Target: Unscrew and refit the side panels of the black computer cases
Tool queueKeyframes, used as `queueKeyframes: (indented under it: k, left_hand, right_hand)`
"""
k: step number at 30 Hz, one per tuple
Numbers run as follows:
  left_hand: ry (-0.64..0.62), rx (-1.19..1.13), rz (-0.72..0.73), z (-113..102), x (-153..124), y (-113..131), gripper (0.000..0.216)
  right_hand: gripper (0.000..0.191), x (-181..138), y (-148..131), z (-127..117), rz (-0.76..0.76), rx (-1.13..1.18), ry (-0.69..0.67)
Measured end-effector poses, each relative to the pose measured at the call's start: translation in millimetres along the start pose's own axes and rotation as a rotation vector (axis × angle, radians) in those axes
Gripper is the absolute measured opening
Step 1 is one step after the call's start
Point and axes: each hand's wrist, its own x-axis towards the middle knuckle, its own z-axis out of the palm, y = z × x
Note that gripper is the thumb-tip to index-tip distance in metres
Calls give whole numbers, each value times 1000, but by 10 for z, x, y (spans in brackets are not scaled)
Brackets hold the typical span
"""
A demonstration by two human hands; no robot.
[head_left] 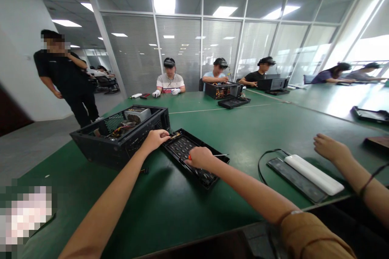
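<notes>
A black computer case front panel lies inner side up on the green table. My left hand is at its far left corner, the fingers pinched together beside a small circuit board; what they pinch is too small to make out. Over the panel's middle, my right hand is closed around a screwdriver. Its shaft points right, away from the circuit board, and most of the orange-red handle is hidden in my fist. The open computer case lies left of the panel, with a power supply and loose cables inside.
A small black connector rests by the case. To my right lie a white power bank with a black cable and a dark flat device. A neighbour's hand is beyond them. Several people sit across the green table; another stands left.
</notes>
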Motion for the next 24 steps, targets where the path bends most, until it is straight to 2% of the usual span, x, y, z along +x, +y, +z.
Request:
queueKeyframes:
  k: [2, 5, 9, 12, 15, 18, 21, 24]
  left_hand:
    - [-10, 11, 0, 175, 161, -111, 27]
    - [-37, 59, -4, 451, 410, -216, 26]
    - [-102, 156, -31, 751, 687, -297, 24]
    - [-135, 169, -20, 892, 827, -352, 21]
    - [-154, 187, -11, 1002, 924, -408, 17]
    - [-166, 201, 2, 1098, 988, -464, 17]
    - [-176, 202, 28, 1161, 1018, -517, 18]
    - [-180, 199, 46, 1190, 1022, -561, 18]
  right_hand:
    - [53, -196, 17, 84, -18, -2, -36]
    - [46, -373, -138, 221, -76, -2, -44]
    - [41, -399, -388, 296, -118, 45, -29]
    - [39, -356, -368, 234, -121, 92, 8]
    - [30, -254, -98, 75, -106, 181, 168]
    - [20, -6, 341, -141, -115, 349, 345]
    - [21, 434, 763, -318, -137, 533, 496]
    - [24, 1000, 1010, -343, -129, 643, 592]
